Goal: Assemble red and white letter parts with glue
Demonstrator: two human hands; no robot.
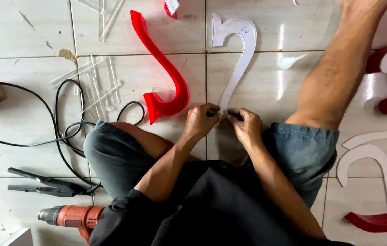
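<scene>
1. My left hand and right hand both pinch the near tip of a clear hook-shaped panel.
2. The panel's long axis runs straight away from both hands across the floor; neither hand is nearer.
3. A red hook-shaped piece lies just left of the panel.

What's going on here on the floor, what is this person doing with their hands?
A person sits on a tiled floor with both hands together at the lower end of a clear curved plastic cutout. The left hand and right hand pinch its edge, apparently at a thin film. A matching red curved piece lies just left of it. An orange power tool, black cables and clear strips lie further left.
</scene>
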